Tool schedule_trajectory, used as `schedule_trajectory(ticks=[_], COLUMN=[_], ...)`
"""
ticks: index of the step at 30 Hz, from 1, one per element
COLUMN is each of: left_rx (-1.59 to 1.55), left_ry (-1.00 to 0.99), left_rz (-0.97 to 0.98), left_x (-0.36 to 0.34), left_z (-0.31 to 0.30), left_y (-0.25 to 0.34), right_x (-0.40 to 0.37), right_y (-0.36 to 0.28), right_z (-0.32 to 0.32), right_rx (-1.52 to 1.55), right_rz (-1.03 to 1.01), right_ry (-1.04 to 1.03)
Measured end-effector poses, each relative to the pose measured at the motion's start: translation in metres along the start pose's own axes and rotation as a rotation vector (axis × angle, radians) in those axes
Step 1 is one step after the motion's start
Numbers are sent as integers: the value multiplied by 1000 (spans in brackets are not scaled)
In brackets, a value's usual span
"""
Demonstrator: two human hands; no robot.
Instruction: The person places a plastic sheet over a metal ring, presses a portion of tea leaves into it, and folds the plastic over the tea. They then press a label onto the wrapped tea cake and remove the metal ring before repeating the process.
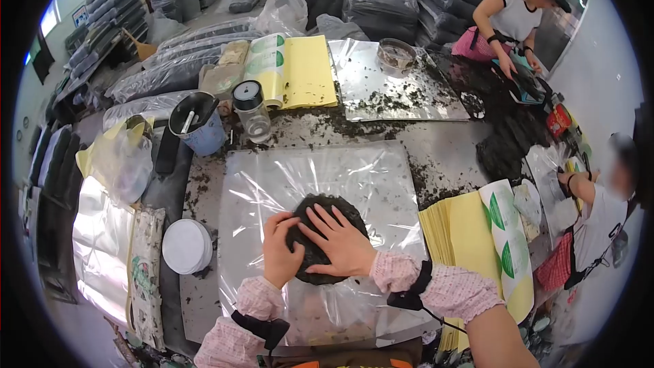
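Note:
A dark, round, flattened cake of crumbly material (pixel 317 202) lies on a clear plastic sheet (pixel 252 177) in front of me. My right hand (pixel 338 242) rests flat on top of it, fingers spread toward the upper left. Against the cake's left edge, my left hand (pixel 281 249) is cupped, its thumb apart from its fingers and touching the dark material. Neither hand grips anything. Both wrists wear pink sleeves and black bands with cords.
Left of the sheet stand a white round tub (pixel 187 246), a blue cup (pixel 199 123) and a clear jar (pixel 251 112). Yellow sheets (pixel 470 232) lie at right. Dark crumbs cover a metal tray (pixel 388 99) behind. Two co-workers (pixel 521 17) work at the right.

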State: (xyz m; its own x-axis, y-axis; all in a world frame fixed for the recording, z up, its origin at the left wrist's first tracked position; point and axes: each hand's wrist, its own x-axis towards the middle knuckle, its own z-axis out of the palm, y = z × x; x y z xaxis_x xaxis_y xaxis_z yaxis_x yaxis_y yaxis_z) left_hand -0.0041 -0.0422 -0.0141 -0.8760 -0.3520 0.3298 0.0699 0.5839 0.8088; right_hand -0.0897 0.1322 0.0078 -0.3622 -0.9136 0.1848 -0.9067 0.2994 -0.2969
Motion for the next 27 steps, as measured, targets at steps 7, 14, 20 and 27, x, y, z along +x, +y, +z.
schedule_trajectory(ticks=[7,14,20,27], left_rx=[503,454,283,262], left_ry=[-674,-791,-786,-213], left_rz=[723,776,678,-214], left_x=[37,26,32,-46], left_z=[-6,50,23,-134], left_y=[34,-19,16,-29], right_x=[-20,-25,-26,-131], right_y=[-7,-6,-4,-15], right_z=[16,37,52,-97], right_rx=[-15,-19,15,-19], right_rz=[26,156,120,731], right_ry=[-1,-259,-104,330])
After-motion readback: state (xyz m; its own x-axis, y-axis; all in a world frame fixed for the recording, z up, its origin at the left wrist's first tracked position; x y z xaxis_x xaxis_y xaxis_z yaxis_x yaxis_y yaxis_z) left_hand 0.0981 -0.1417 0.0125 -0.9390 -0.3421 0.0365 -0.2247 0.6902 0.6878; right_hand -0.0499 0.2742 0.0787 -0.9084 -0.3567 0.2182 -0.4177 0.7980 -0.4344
